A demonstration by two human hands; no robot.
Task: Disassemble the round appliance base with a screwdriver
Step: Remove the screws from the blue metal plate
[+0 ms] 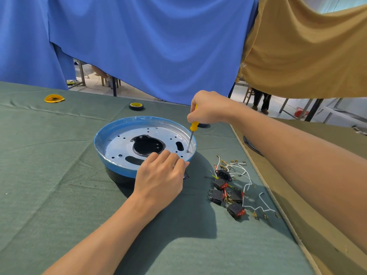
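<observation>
Bracing the rigid, likely light, slippery round base [103, 135] by its near rim, left hand [158, 176] curled over it, right hand [208, 110] gripping the screwdriver [193, 126] on an edge screw [187, 151].

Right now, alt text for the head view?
The right hand holds a yellow screwdriver nearly upright, tip on a screw near the right edge of the round base, while the left hand holds its near rim. Loose switches and wires lie beside it.

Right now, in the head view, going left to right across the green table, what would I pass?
Yellow disc → round appliance base → pile of black switches and white wires.
</observation>
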